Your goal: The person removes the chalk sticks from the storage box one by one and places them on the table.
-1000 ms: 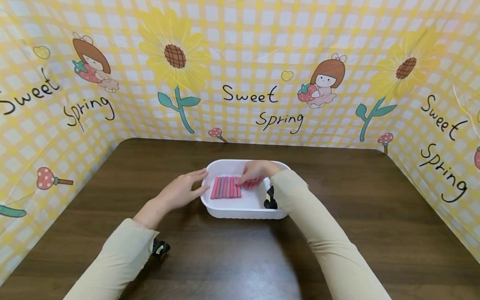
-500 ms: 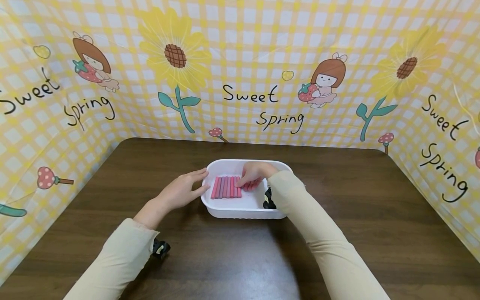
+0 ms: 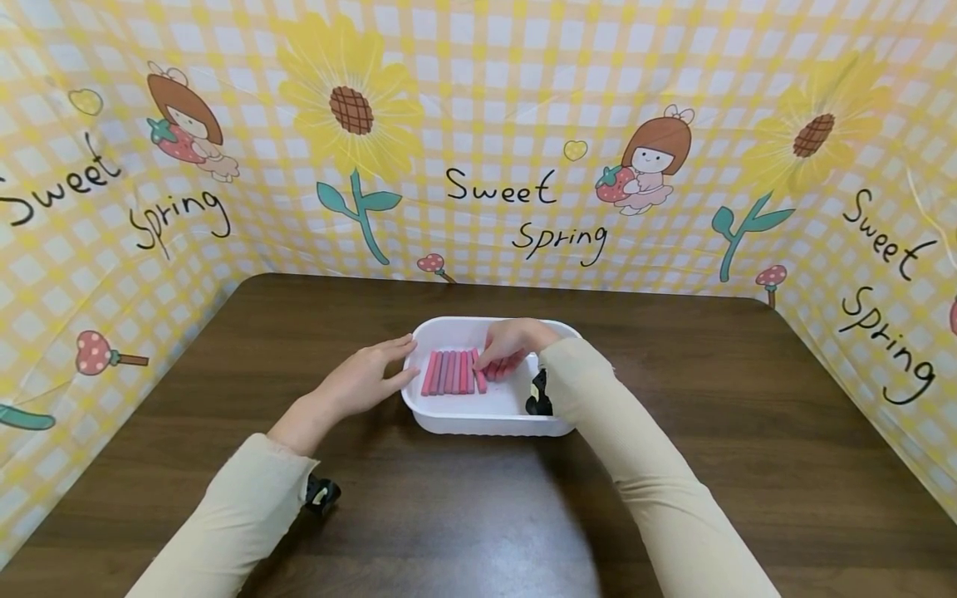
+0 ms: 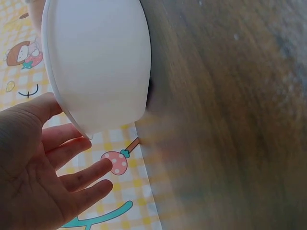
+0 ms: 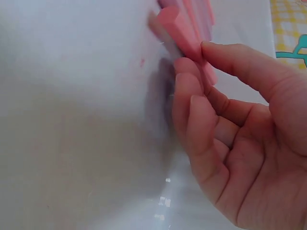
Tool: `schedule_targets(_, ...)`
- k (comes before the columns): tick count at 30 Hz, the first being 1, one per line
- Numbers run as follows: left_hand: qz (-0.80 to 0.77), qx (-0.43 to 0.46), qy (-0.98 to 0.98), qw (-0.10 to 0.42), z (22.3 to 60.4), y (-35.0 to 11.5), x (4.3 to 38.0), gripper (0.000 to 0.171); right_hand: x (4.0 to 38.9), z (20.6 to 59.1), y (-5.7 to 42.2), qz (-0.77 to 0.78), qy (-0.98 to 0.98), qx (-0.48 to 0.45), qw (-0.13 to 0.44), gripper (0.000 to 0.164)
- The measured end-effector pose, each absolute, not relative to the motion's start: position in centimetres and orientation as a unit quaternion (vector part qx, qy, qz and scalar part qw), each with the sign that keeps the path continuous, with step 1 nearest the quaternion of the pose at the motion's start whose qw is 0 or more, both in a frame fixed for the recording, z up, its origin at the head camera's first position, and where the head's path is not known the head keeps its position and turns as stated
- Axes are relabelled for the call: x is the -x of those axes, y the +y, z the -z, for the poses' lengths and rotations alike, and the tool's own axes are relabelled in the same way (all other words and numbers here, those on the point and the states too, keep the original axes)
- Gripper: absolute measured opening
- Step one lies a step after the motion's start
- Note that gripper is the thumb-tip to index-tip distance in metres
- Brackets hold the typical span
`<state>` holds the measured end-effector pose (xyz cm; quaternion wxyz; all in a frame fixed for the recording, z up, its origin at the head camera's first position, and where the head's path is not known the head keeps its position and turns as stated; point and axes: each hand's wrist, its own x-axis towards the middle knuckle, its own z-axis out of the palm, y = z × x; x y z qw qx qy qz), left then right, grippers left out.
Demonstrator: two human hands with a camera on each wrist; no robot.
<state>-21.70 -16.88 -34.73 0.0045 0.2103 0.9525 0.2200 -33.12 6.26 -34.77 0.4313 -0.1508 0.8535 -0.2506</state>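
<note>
A row of pink and mauve chalk-like sticks (image 3: 447,373) lies side by side at the left of a white plastic tub (image 3: 489,425). My right hand (image 3: 516,339) reaches into the tub and pinches a pink stick (image 5: 178,29) between thumb and fingers. That stick (image 3: 481,384) leans slightly at the row's right end, with a small gap at its lower end. Beyond the right fingertips, more pink shows, partly hidden by the hand. My left hand (image 3: 362,379) touches the tub's left rim; in the left wrist view its fingers are spread and relaxed beside the rim (image 4: 56,91).
The tub stands on a dark wooden table (image 3: 419,515), towards its far side. A yellow checked cloth (image 3: 501,100) with printed flowers and figures hangs around the back and sides. A small black device (image 3: 321,496) sits at the left cuff, another (image 3: 538,394) at the right.
The pink stick at the right end of the row has come slightly apart from its neighbour and tilted, with my right fingers on it. My left hand and the tub have stayed put.
</note>
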Motion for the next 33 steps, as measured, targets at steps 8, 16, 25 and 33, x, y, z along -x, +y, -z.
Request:
schedule_targets(8,-0.218,-0.211,0.953,0.007,34.6,-16.8,21.7,0.051,33.2,33.5,7.2,0.269,0.852,0.168,0.416,0.022)
schedule_targets(16,-0.22,-0.209,0.953,0.01,34.6,-16.8,21.6,0.051,33.2,32.3,8.2,0.312,0.837,0.183,0.409,0.02)
schedule_targets(25,-0.225,-0.206,0.952,0.014,34.5,-16.8,21.6,0.051,33.0,30.8,9.1,0.347,0.822,0.203,0.403,0.024)
schedule_targets(33,-0.226,-0.203,0.953,0.018,34.6,-16.8,21.7,0.052,32.8,29.8,10.2,0.367,0.813,0.212,0.4,0.024)
